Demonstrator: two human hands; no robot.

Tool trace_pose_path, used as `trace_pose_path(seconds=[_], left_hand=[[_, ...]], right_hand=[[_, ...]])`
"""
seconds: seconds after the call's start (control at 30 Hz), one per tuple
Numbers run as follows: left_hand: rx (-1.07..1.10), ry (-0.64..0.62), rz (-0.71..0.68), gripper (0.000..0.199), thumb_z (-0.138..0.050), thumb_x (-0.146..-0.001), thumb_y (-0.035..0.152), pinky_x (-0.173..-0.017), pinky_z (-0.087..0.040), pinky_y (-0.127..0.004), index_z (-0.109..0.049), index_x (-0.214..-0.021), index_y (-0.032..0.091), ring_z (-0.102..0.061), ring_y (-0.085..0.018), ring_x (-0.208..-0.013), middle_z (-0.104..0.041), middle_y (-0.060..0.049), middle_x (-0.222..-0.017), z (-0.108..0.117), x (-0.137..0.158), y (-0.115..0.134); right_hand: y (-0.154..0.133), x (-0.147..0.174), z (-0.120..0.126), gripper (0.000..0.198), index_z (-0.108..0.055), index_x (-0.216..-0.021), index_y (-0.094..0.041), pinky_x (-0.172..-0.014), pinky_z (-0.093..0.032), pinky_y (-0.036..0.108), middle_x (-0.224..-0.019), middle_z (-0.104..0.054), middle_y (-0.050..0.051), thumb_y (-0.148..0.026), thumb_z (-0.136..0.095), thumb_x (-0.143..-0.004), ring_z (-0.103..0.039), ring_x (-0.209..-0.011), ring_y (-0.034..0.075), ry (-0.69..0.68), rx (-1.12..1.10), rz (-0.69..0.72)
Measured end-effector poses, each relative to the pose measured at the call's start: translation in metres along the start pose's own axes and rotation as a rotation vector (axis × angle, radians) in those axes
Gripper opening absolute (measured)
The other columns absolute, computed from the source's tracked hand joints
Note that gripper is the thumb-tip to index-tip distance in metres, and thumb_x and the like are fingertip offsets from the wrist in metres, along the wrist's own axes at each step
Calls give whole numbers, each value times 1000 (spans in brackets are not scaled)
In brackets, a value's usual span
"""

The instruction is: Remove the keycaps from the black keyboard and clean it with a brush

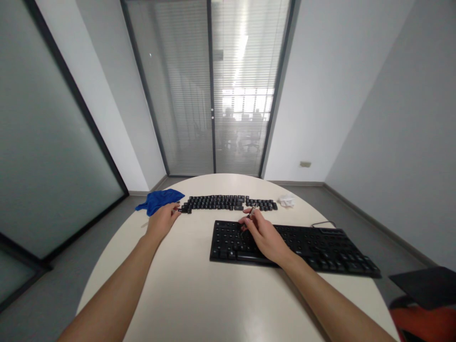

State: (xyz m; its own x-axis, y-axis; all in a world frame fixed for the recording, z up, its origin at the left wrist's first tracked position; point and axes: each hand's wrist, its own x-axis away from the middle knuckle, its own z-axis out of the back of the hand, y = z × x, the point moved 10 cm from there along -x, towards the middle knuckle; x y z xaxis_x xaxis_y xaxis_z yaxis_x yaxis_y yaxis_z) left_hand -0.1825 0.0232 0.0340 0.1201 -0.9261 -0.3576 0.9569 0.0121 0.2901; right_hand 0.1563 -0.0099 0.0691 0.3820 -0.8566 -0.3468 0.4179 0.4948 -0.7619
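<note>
My left hand [164, 220] rests on the table at the left end of the loose black keycaps [217, 202]. Its thumb and forefinger close around a small dark keycap [180, 210] there. Over the left half of a black keyboard [320, 244] is my right hand [261, 232], its fingers closed on a thin dark tool [251, 212]. Thin wire-like lines show below these fingers, but the tool's kind is hard to make out. The hand covers some of the keys. Several positions on the keyboard's upper rows look bare of caps.
A blue cloth [158, 199] lies just beyond my left hand. Crumpled white tissue [286, 201] sits right of the keycap rows. The keyboard's cable [324, 223] loops behind it. Beside the round table [185, 294] at lower right stands a black and red chair [427, 304].
</note>
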Motion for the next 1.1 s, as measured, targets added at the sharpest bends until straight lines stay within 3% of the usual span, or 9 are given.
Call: trace_pose_path(seconds=[0.17,0.3,0.47,0.57,0.8,1.1], left_hand=[[-54,165,-58,29,-60,-88,31,-95,-47,-37,-62,-115,20,-55,-28,-112,-62,-9,-117,24,3,28],[110,280,-246,19,-54,-91,28,-96,-47,-41,-62,-107,20,-56,-27,-109,-62,-8,-110,42,12,83],[352,79,-503,21,-53,-92,26,-102,-45,-42,-58,-112,21,-55,-25,-114,-62,-8,-117,20,39,150],[445,-69,-608,24,-53,-91,20,-102,-45,-40,-57,-115,22,-56,-23,-115,-62,-8,-119,4,57,176],[563,-249,-652,35,-55,-88,16,-108,-42,-42,-54,-123,22,-53,-24,-122,-58,-10,-131,-13,73,191],[569,-270,-688,30,-55,-88,17,-108,-42,-43,-59,-117,21,-54,-25,-123,-59,-12,-130,-14,75,196]], right_hand=[[-19,5,-7,25,-45,-121,-22,-90,-48,36,-109,-67,8,-38,-36,-103,-65,-94,18,-182,-111,101],[-29,10,-10,25,-44,-122,-23,-90,-48,35,-111,-66,7,-37,-37,-103,-63,-96,17,-296,-118,133],[-31,14,-13,26,-44,-124,-23,-91,-49,35,-110,-65,6,-36,-36,-104,-63,-97,17,-354,-132,142],[-33,14,-14,26,-45,-125,-23,-93,-49,35,-111,-65,6,-35,-35,-104,-63,-97,17,-358,-115,157],[-38,15,-15,24,-50,-120,-23,-90,-48,34,-109,-67,7,-31,-36,-103,-63,-99,19,-338,33,189],[-38,18,-27,23,-54,-116,-23,-83,-48,30,-106,-72,6,-30,-37,-103,-68,-94,19,-389,154,184]])
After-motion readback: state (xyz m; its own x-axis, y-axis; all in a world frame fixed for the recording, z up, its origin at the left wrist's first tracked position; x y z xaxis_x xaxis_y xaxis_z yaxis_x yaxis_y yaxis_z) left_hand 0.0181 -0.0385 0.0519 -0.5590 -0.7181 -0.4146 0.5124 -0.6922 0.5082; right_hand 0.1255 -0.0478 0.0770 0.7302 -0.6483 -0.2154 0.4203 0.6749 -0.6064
